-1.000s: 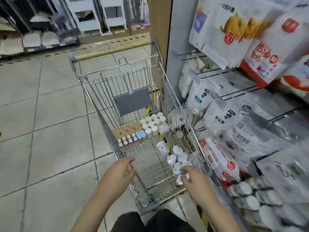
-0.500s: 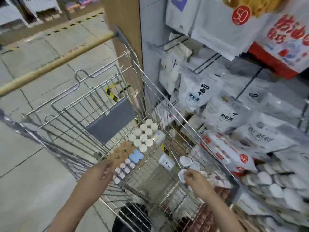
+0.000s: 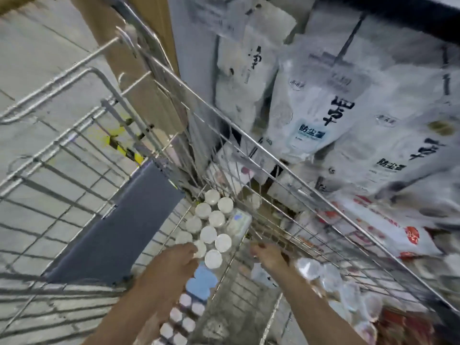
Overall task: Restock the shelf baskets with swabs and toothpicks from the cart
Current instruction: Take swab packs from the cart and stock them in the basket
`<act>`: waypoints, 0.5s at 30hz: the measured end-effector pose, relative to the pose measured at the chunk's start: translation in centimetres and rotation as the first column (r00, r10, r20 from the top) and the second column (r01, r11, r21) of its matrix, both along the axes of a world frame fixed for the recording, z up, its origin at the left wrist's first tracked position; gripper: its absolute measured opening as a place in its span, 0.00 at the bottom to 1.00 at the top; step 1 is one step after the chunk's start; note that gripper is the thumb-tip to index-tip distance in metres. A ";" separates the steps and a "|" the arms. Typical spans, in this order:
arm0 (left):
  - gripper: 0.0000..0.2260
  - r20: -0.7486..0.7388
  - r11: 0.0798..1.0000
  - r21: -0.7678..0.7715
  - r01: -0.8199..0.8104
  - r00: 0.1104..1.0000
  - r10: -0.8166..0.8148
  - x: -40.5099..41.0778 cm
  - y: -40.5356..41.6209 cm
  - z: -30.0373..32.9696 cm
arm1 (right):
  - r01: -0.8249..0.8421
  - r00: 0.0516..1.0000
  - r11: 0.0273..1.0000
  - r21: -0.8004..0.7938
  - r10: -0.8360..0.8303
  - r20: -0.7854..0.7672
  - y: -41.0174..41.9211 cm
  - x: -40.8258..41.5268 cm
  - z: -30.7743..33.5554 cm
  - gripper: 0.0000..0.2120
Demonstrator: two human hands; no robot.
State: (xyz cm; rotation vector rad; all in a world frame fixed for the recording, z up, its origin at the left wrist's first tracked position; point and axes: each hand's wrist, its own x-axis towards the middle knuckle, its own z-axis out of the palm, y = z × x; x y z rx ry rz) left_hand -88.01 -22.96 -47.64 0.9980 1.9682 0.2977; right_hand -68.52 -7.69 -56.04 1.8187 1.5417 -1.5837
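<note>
Reaching: both hands down in the cart [image 3: 286, 155], picking stock.
Left hand [image 3: 174, 260]: fingertips at the white-capped tubs [image 3: 211, 222]; grip unclear.
Right hand [image 3: 270, 256]: fingers curled low; contents cannot be told.
Count: about 10 white caps, 1 blue pack [image 3: 201, 281].
Next: lift 1 cluster toward the shelf.

Shop: wire cart [image 3: 189, 100], hanging packaged goods [image 3: 308, 113]

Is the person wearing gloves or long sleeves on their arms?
No. Both the left hand and the right hand are bare, with no gloves. Both forearms are bare too, with no sleeves reaching them. No watch, ring or bracelet shows, though the picture is blurry.
</note>
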 end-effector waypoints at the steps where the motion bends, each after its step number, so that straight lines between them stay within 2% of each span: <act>1: 0.13 0.005 1.000 0.000 -0.008 1.000 0.008 -0.2 1.0 -1.2 | 0.012 1.000 1.000 0.016 -0.012 0.008 0.3 -1.4 -0.3 0.13; 3: 0.18 0.030 1.000 -0.023 -0.020 0.999 0.021 -0.4 3.0 -2.9 | 0.051 0.998 0.998 0.022 -0.052 0.032 1.1 -3.6 -1.5 0.23; 5: 0.18 0.058 1.000 0.007 -0.013 0.998 0.012 -0.5 4.3 -4.6 | 0.094 0.993 0.995 0.039 -0.097 0.062 1.7 -5.0 -2.9 0.26; 9: 0.11 0.051 1.000 0.027 0.003 0.999 -0.005 -0.3 5.6 -6.0 | 0.263 0.964 0.961 0.082 -0.259 -0.059 1.4 -6.1 -5.4 0.19; 15: 0.08 0.056 0.999 0.028 0.014 0.998 -0.016 -0.1 6.7 -6.9 | 0.255 0.967 0.951 0.173 -0.247 -0.066 1.1 -5.7 -5.6 0.13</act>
